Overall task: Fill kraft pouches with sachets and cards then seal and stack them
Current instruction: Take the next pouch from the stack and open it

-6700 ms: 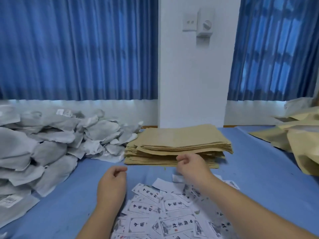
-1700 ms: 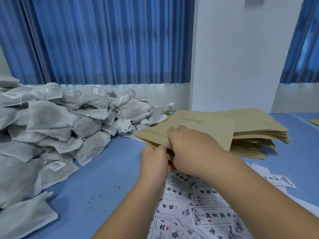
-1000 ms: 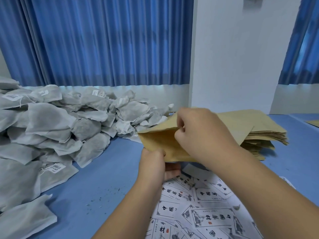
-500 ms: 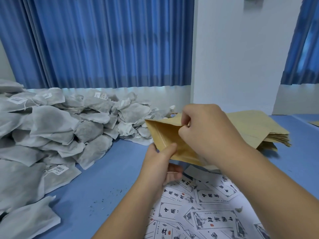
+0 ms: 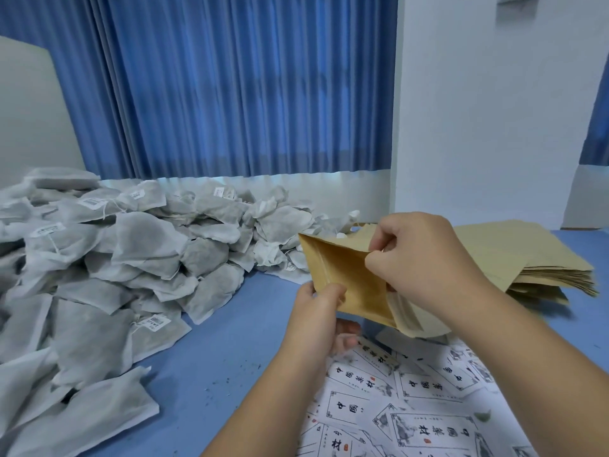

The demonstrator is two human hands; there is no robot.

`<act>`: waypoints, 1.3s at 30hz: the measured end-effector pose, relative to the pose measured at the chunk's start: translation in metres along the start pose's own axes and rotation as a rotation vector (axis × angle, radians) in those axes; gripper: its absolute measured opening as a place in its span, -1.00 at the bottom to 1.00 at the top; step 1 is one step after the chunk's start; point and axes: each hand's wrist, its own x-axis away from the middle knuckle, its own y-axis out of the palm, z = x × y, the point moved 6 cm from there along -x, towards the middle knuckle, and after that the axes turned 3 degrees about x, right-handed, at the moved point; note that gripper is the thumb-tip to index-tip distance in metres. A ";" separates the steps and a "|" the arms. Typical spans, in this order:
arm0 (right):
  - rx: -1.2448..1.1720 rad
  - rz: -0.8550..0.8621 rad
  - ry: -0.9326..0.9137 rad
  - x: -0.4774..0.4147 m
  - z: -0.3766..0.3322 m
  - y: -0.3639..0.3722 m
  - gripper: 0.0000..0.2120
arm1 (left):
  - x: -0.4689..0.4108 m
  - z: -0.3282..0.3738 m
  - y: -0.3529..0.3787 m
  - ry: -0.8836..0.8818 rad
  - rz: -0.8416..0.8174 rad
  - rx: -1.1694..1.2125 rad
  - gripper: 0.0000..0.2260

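A kraft pouch (image 5: 346,275) is held up above the table with its mouth pulled open toward me. My left hand (image 5: 318,321) grips its near lower edge, thumb on the front. My right hand (image 5: 421,262) pinches the upper lip of the mouth and holds it apart. A stack of flat kraft pouches (image 5: 527,258) lies behind my right hand. Grey sachets (image 5: 138,258) with white tags are heaped on the left. White printed cards (image 5: 412,400) are spread on the table under my forearms.
The blue table (image 5: 214,357) carries a few dark crumbs between the sachet heap and the cards. Blue curtains (image 5: 230,87) and a white wall pillar (image 5: 478,110) stand behind the table.
The pouch went from flat on the stack to lifted in both hands. Over the last second its mouth has been pulled wider open and tipped toward me.
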 end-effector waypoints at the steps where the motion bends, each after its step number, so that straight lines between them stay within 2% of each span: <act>1: -0.009 -0.001 0.003 0.000 0.001 0.001 -0.86 | 0.001 0.004 -0.001 0.022 0.008 -0.010 -0.81; 3: -0.016 -0.013 0.013 0.000 0.001 0.004 -0.86 | 0.001 0.012 -0.008 0.065 0.050 -0.047 -0.76; 7: -0.028 -0.021 0.017 0.000 0.003 0.006 -0.86 | -0.002 0.033 -0.039 0.212 0.257 -0.092 -0.87; 9: -0.025 -0.024 0.017 0.000 0.003 0.008 -0.85 | -0.006 0.044 -0.058 0.352 0.379 -0.275 -0.87; 12: -0.011 -0.022 0.012 0.000 0.003 0.010 -0.85 | -0.019 0.063 -0.071 0.563 0.415 -0.867 -0.75; 14: 0.002 -0.017 0.000 0.000 0.003 0.012 -0.84 | -0.035 0.075 -0.078 0.627 0.410 -1.315 -0.70; 18: 0.016 -0.027 -0.012 0.001 0.006 0.020 -0.83 | -0.074 0.105 -0.100 0.597 0.424 -2.093 -0.60; 20: 0.021 -0.033 -0.014 0.001 0.009 0.024 -0.84 | -0.092 0.120 -0.110 0.540 0.364 -2.261 -0.55; 24: 0.040 -0.030 -0.019 -0.002 0.013 0.025 -0.84 | -0.121 0.131 -0.128 0.351 0.312 -2.332 -0.41; 28: 0.042 -0.027 -0.029 -0.003 0.016 0.023 -0.84 | -0.141 0.124 -0.140 0.199 0.281 -2.269 -0.53; 33: 0.056 -0.033 -0.049 -0.006 0.016 0.022 -0.84 | -0.154 0.130 -0.149 0.197 0.272 -2.024 -0.51; 36: 0.033 -0.034 -0.052 -0.006 0.017 0.022 -0.81 | -0.158 0.114 -0.153 0.075 0.157 -1.961 -0.50; 39: 0.031 -0.040 -0.056 -0.006 0.018 0.024 -0.81 | -0.159 0.110 -0.155 0.110 0.232 -1.901 -0.44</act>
